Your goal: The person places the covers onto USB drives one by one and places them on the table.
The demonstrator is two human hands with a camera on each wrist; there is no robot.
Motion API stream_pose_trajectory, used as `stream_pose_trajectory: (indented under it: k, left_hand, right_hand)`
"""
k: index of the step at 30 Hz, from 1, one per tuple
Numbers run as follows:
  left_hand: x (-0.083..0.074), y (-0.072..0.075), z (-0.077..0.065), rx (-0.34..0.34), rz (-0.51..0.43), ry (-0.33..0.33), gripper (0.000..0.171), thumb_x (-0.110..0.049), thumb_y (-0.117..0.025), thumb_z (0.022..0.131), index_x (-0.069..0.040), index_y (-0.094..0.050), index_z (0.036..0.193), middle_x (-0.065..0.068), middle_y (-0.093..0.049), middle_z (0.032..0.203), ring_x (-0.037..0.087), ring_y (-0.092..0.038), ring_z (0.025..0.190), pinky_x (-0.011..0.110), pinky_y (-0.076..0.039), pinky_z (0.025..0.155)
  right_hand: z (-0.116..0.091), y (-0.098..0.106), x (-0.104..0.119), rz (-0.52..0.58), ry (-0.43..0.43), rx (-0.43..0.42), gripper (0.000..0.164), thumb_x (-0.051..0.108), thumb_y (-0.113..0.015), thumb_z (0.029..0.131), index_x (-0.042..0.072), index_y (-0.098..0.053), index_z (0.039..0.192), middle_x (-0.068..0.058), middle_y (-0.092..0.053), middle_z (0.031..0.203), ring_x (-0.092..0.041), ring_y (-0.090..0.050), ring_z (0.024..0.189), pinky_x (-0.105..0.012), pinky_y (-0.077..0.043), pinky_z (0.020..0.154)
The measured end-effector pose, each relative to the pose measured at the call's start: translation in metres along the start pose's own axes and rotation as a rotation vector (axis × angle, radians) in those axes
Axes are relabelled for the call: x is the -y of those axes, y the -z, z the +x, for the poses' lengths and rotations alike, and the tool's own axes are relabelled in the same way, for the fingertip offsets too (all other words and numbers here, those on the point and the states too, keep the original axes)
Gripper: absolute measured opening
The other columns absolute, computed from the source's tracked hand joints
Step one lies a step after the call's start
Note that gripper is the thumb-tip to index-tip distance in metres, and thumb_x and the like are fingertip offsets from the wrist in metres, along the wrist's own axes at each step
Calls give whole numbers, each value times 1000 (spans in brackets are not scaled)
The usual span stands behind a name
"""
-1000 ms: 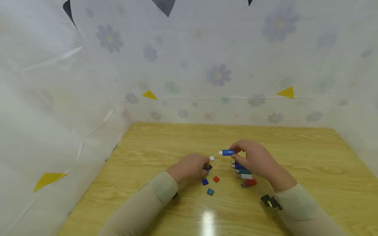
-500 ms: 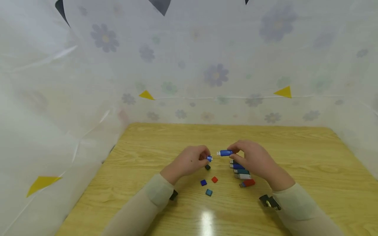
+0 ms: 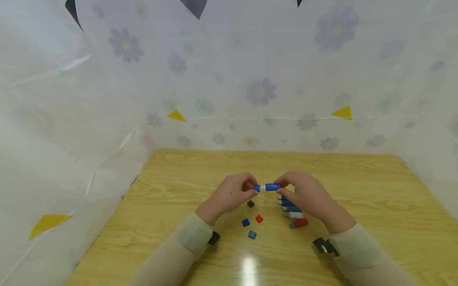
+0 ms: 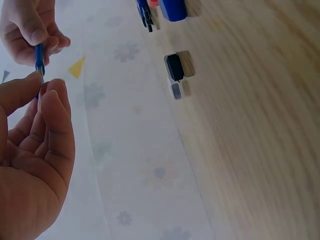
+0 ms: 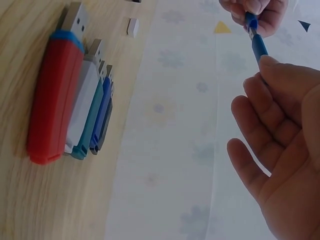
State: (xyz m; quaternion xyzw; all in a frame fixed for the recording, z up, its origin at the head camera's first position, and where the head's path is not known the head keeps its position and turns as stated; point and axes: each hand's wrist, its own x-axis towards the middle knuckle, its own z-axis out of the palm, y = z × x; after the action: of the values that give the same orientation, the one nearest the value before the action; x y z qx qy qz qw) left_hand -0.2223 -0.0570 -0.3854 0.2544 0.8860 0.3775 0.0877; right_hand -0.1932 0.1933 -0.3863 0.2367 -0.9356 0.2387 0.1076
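Observation:
In the head view my left hand point(image 3: 229, 196) pinches a small blue cap point(image 3: 257, 188) between thumb and fingertips. Facing it, my right hand point(image 3: 305, 194) grips a blue USB flash drive point(image 3: 272, 187) by its rear end. The drive's metal plug points left at the cap's mouth, lined up with it. Part of the plug still shows between them in the head and right wrist views. Both pieces are held above the table. The right wrist view also shows the drive point(image 5: 259, 47) running up toward the cap point(image 5: 251, 21); fingertips cover the drive's rear end.
Below my right hand lies a row of uncapped drives: black, blue point(image 3: 286, 202), teal point(image 3: 293, 209), white point(image 3: 294, 215) and red point(image 3: 299, 223). Loose caps lie left of them: black point(image 3: 250, 203), red point(image 3: 259, 219), blue point(image 3: 245, 222), teal point(image 3: 252, 234). A white cap point(image 5: 132, 27) shows in the right wrist view.
My left hand has lifted the blue cap from the table beside the black cap and turned it toward the drive. The gap between cap and plug has shrunk. My right hand has barely moved.

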Motion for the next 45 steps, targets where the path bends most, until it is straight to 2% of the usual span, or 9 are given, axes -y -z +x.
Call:
stream_pose_trajectory:
  k: [6,14,21,23,26,29,33,39,45]
  left_hand:
    - [1,-4,-1,-11,-28,-13,20,-24,-71,98,-13,-67,113,-12,-66,89,8,-63,77,30,-52,64]
    - [-1,-8,-3,-35,-77,-43,15,-25,-70,98,-17,-66,111,-12,-67,89,8,-63,75,29,-52,63]
    - [-3,-9,-4,-27,-128,-57,11,-22,-68,100,-19,-63,109,-7,-67,91,23,-67,82,30,-53,63]
    - [-4,-10,-6,-11,-166,-55,10,-20,-67,100,-18,-61,108,-5,-68,90,27,-68,83,33,-55,64]
    - [-5,-10,-7,14,-244,-49,10,-16,-67,100,-16,-59,107,-1,-69,88,33,-69,83,42,-58,68]
    - [-7,-10,-8,24,-329,-40,9,-14,-66,101,-15,-59,107,1,-69,87,38,-69,82,52,-57,71]
    - [-9,-11,-9,12,-378,-40,8,-12,-65,101,-13,-61,108,2,-70,87,37,-69,81,54,-57,72]
    - [-12,-12,-9,-4,-405,-57,9,-10,-65,100,-10,-61,109,9,-70,89,34,-69,79,52,-57,73]
    - [-15,-14,-11,-16,-417,-42,11,-10,-66,99,-9,-61,109,9,-69,89,29,-70,77,51,-58,73]
  right_hand:
    - [-2,-1,0,17,34,-8,18,19,-78,91,18,-74,108,9,-68,96,-19,-68,90,-42,-55,76]
    - [-4,-2,0,44,48,-18,17,19,-78,91,20,-74,108,12,-67,96,-7,-63,83,-32,-50,67]
    - [-2,-3,1,100,51,-16,17,19,-77,92,20,-72,109,13,-67,95,-2,-61,78,-29,-46,60]
    - [-2,-3,1,124,45,-4,17,18,-76,94,21,-71,110,13,-67,96,-2,-61,78,-28,-46,59]
    - [-2,-3,3,150,26,12,16,18,-73,95,21,-71,111,11,-69,98,-2,-54,63,-27,-42,53]
    - [-2,-1,5,163,15,13,17,19,-72,96,19,-72,113,7,-71,100,-5,-38,47,-27,-38,47]
    - [-5,2,8,192,24,1,18,19,-71,97,16,-72,115,3,-72,101,-4,-28,39,-27,-36,42]
    - [-6,3,10,211,37,-25,15,18,-71,97,15,-73,112,5,-72,96,-2,-26,39,-26,-34,41]
    - [-8,0,10,221,44,-59,15,15,-72,96,15,-74,111,7,-73,95,-2,-29,40,-26,-36,43]
